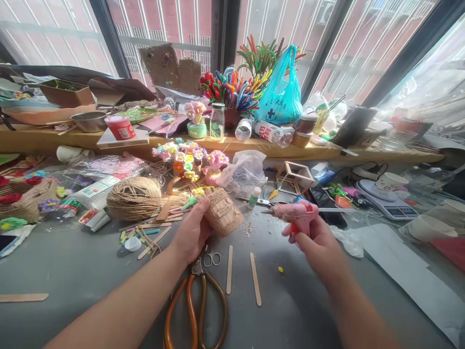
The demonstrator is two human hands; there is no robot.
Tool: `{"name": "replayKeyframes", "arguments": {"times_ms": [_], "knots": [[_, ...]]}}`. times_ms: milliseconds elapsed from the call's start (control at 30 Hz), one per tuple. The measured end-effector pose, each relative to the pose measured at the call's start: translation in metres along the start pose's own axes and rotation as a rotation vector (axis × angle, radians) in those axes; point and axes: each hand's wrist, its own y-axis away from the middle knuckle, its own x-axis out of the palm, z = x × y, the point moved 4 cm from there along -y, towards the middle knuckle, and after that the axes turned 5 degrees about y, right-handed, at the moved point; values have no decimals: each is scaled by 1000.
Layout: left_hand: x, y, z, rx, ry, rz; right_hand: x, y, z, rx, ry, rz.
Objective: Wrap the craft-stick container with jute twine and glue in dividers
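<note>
A small twine-wrapped pot (222, 213) is tilted in my left hand (193, 230), which has its fingers round the near left side. Letters or a raised pattern show on its side, too small to read. My right hand (315, 242) grips a pink glue gun (297, 214) by its handle, the nozzle pointing left toward the pot but apart from it. Below the pot lie large shears with orange-brown handles (191, 305) and two wooden craft sticks, a left one (229, 269) and a right one (255, 279). A glue stick tube (254, 198) stands between pot and gun.
A ball of twine (133, 198) and loose sticks lie left. Fluffy flowers (185, 157) stand behind. A kitchen scale (390, 199) and white paper (403, 276) are at right. The back ledge (174, 144) holds a jar (217, 122), pipe cleaners (236, 89) and a blue bag (279, 94).
</note>
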Motion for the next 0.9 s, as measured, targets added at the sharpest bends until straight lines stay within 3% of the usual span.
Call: {"name": "replayKeyframes", "arguments": {"times_ms": [167,300,433,900], "knots": [[0,0,6,-30,-66,-19,13,12,3,-18,-95,46],[0,-1,8,-41,-96,-20,26,18,1,-9,-115,224],[1,1,8,-14,-129,-13,29,22,4,-17,-82,187],[3,5,6,-11,-136,-20,42,35,45,-245,-42,418]]}}
